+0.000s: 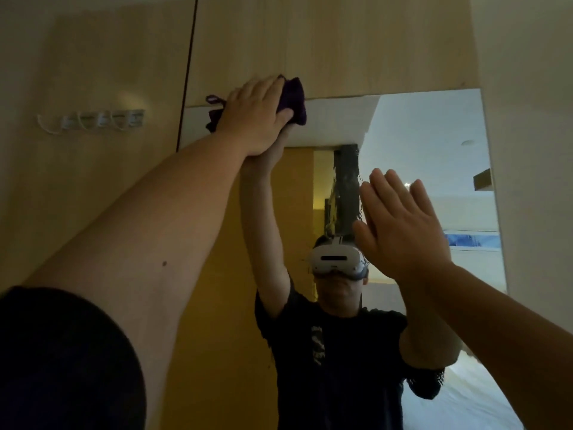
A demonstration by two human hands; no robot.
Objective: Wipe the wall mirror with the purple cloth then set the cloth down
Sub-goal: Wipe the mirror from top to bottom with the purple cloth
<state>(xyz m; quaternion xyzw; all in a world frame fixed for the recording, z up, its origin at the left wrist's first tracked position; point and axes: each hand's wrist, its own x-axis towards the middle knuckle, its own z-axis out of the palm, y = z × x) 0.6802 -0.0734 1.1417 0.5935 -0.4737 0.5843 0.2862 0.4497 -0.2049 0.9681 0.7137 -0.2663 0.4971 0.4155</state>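
The wall mirror (pixel 428 144) fills the middle and right of the head view, set into a light wood wall. My left hand (pixel 257 116) is raised high and presses the bunched purple cloth (pixel 294 99) against the mirror's top left edge, fingers over the cloth and thumb under it. The cloth's loop sticks out to the left of my wrist. My right hand (pixel 400 225) is held up flat in front of the glass lower right, fingers straight and together, holding nothing. Whether it touches the glass I cannot tell.
A row of clear wall hooks (pixel 102 119) hangs on the wood panel to the left. A dark vertical gap (pixel 187 72) runs down the panel beside the mirror. A person wearing a headset (pixel 336 262) shows reflected in the glass.
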